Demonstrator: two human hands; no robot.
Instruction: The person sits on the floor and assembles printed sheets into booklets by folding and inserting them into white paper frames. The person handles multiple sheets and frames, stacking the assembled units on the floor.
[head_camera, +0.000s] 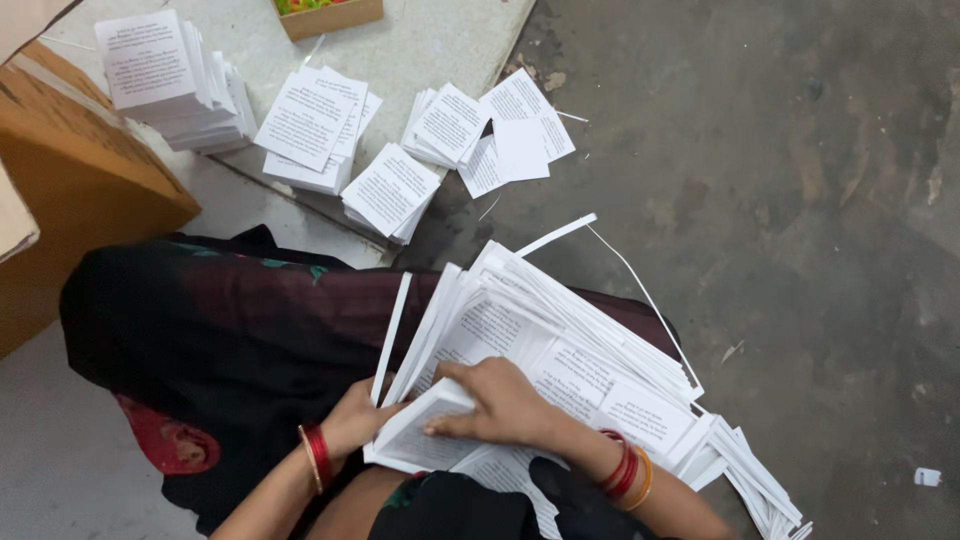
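— What's to your left?

— A cardboard box (70, 170), then stacks of printed sheets (310, 125) on the floor (800, 200).

— And your hands?

— My left hand (352, 418) grips the edge of a folded sheet (420, 440) on my lap; my right hand (505, 405) presses flat on it, fingers (450, 375) released. Loose sheets (590, 360) fan rightward.
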